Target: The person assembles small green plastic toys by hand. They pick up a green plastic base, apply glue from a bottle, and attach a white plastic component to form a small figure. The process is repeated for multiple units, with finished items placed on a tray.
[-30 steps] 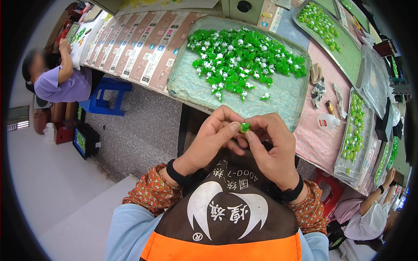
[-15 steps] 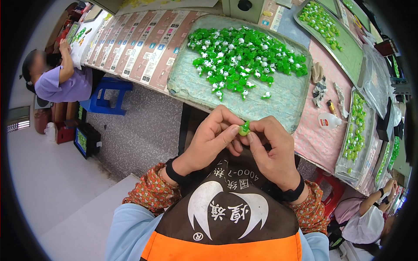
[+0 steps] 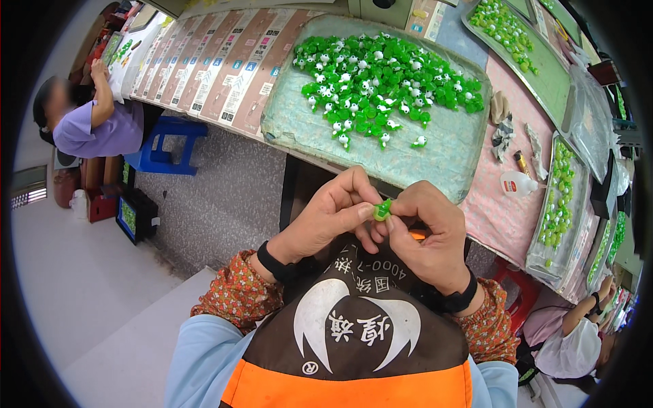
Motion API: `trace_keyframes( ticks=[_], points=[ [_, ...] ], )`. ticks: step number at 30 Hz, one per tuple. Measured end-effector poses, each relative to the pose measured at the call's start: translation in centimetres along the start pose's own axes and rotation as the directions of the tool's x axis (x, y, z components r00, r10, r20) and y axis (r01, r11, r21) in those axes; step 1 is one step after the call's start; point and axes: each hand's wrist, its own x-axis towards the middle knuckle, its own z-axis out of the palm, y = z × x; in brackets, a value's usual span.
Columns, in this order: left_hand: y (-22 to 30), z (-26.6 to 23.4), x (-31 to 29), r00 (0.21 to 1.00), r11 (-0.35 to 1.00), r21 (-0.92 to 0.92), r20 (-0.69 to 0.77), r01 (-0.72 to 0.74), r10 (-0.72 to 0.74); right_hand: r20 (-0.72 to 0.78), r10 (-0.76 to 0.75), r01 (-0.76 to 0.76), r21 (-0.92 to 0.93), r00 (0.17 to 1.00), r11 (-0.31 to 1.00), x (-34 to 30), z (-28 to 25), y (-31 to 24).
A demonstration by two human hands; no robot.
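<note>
A small green plastic figure [image 3: 382, 210], paler at its lower part, is pinched between both my hands in front of my apron. My left hand [image 3: 338, 212] grips its left side with thumb and forefinger, the other fingers curled below. On the other side, my right hand [image 3: 430, 228] holds it between thumb and bent forefinger. Just beyond my hands lies a pale green, cloth-lined tray [image 3: 299, 129]. Heaped in it are many green and white figure pieces [image 3: 381, 85], with a few lying singly toward the near edge.
Right of the tray, a white glue bottle [image 3: 517, 183] lies by a small dark-and-gold tube [image 3: 521, 162] and crumpled cloths [image 3: 502, 129]. A narrow tray [image 3: 549, 253] of green pieces stands farther right. A blue stool [image 3: 163, 146] is at left; one person sits at each side.
The green figure has turned slightly between my fingers, and my right hand has shifted a little right. The tray's contents look the same.
</note>
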Motion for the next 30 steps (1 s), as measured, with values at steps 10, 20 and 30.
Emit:
trace_keyframes(
  ticks=[10,20,30],
  points=[
    [-0.40,-0.14,0.00,1.000,1.000,-0.026,0.013,-0.011,0.011,-0.007,-0.040,0.040,-0.022,0.999,0.999,0.00,0.00,0.31],
    [-0.56,-0.19,0.03,0.999,0.999,-0.035,0.028,-0.015,0.016,0.000,-0.061,0.061,-0.012,0.998,0.998,-0.12,-0.16,0.52],
    [-0.50,-0.11,-0.02,1.000,0.999,-0.037,0.027,-0.006,0.007,-0.001,-0.061,0.061,0.009,0.998,0.998,-0.23,-0.11,0.72]
  ],
)
